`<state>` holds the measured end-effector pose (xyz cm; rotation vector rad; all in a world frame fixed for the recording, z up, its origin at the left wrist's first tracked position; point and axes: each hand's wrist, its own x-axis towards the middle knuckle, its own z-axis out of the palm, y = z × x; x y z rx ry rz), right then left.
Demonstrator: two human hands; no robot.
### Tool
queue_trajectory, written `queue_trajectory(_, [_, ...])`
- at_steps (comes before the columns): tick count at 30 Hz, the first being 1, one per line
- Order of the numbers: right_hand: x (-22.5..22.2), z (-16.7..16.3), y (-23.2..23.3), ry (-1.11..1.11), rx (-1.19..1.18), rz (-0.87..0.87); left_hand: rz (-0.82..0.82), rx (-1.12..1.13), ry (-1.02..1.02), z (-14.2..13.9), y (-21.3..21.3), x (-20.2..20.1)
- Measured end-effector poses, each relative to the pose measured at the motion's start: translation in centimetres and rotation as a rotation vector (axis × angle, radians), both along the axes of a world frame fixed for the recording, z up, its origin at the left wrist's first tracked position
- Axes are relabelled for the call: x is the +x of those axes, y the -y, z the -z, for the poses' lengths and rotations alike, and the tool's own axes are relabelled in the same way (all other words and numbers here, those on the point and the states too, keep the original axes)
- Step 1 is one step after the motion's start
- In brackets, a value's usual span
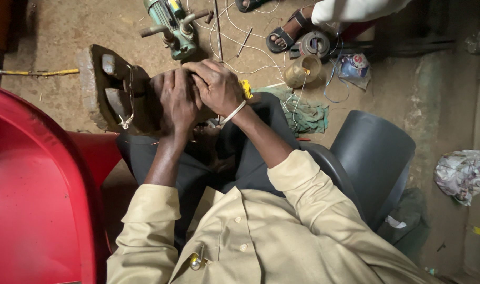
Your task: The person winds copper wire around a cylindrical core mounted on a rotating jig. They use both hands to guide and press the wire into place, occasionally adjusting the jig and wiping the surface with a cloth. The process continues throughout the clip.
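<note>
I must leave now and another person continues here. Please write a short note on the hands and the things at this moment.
Left hand and right hand are pressed together over the lap; what they hold is hidden. The right wrist wears a white band. A green motor and white wires lie on the dirt floor ahead, a stone block to the left. Done and left: cannot be judged.

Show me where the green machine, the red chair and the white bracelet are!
green machine (pixel 172 26): head view, on its green body.
red chair (pixel 34 194): head view, on its broad red surface.
white bracelet (pixel 233 112): head view, on the band at the wrist.
</note>
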<state>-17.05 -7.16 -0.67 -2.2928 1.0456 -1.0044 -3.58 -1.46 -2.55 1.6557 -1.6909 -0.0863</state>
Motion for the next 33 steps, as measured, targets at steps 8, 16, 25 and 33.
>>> queue_trajectory(8, [-0.05,-0.03,-0.06,0.014,0.001,-0.005,0.011,-0.011,-0.010,0.41,0.14,0.02])
queue_trajectory(16, [-0.03,-0.20,-0.04,0.000,-0.064,-0.002,0.006,-0.021,-0.015,0.44,0.04,0.00])
queue_trajectory(25, [0.03,0.00,-0.04,0.028,-0.045,0.002,-0.002,-0.019,0.007,0.59,0.11,0.11])
queue_trajectory(33, [0.04,0.05,0.04,0.030,-0.052,-0.011,-0.009,0.020,0.021,0.52,0.13,0.13])
